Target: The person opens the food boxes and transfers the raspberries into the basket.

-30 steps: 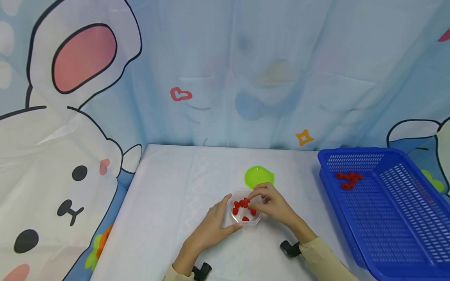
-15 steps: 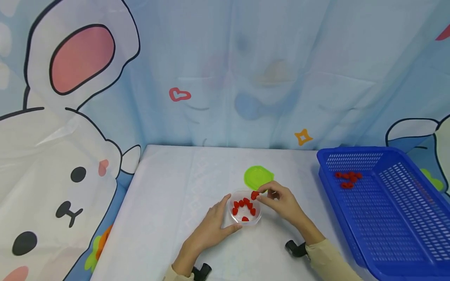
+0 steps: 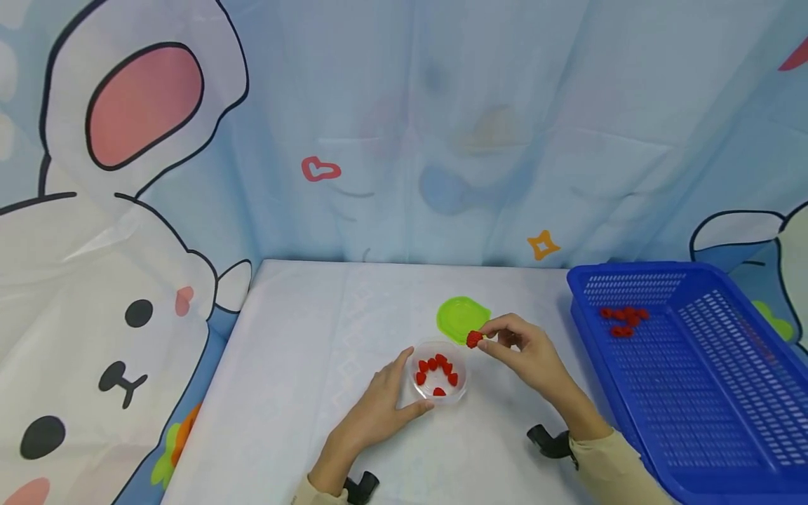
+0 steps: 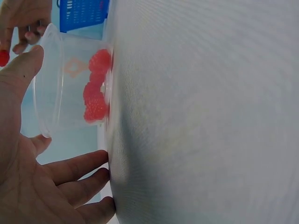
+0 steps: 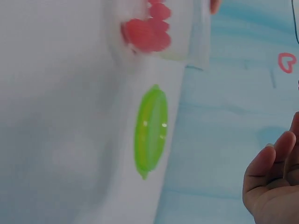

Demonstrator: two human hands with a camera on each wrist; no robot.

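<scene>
A clear plastic cup [image 3: 463, 384] stands on the white table with several red raspberries [image 3: 441, 359] inside, mostly around its edge. My left hand [image 3: 375, 414] holds it at the rim between thumb and index finger; in the left wrist view the other fingers reach down to the tabletop. Up and right of the cup, my right hand [image 3: 530, 354] pinches one raspberry [image 3: 474, 339] with thumb and index finger. Right behind the cup lies a bright green lid [image 3: 457, 317]. In the right wrist view the right hand [image 5: 275, 182] shows only partly, its held berry out of frame.
A blue slotted basket [image 3: 701, 393] stands to the right, near the right forearm. At its far left end lie several more raspberries [image 3: 629, 315]. Behind the table hangs a printed blue curtain [image 3: 391, 126].
My right hand has lifted a raspberry out of the cup and moved up and to the right with it. The left hand has stayed on the cup.
</scene>
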